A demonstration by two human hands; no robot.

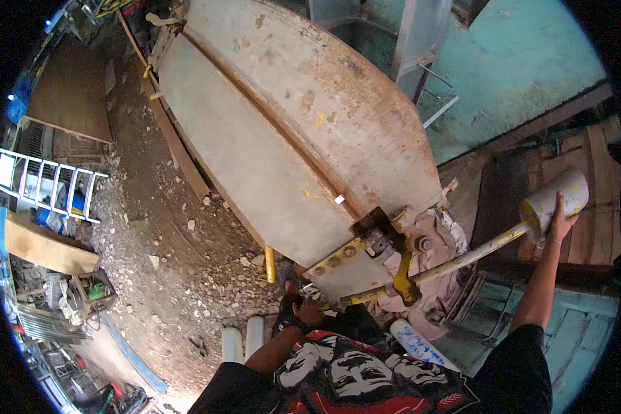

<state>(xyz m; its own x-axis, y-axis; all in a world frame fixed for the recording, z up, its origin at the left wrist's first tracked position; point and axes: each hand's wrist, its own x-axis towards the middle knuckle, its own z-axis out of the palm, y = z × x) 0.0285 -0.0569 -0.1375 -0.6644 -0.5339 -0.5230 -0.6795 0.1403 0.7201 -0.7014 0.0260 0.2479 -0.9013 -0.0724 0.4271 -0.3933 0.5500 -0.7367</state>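
My right hand (562, 219) is closed on the side of a pale cylindrical weight (571, 193) at the raised end of a worn yellow lever bar (476, 254). The bar slopes down leftward to a dark yellow-edged bracket (408, 284) at the near end of a large machine with pale metal plates (234, 159). Low in the middle, my left hand (310, 312) lies by the near edge of a small bolted plate (355, 269), its fingers partly stretched out. Close to it is the bar's lower end. A short yellow handle (270, 264) sticks out left of that hand.
Gravel and rubble cover the dirt floor (138, 207) on the left. Beyond it are a metal ladder (45, 183) and a curved wooden board (48, 245). Two white cylinders (232, 343) stand by my left forearm. A turquoise wall (517, 62) rises at the right.
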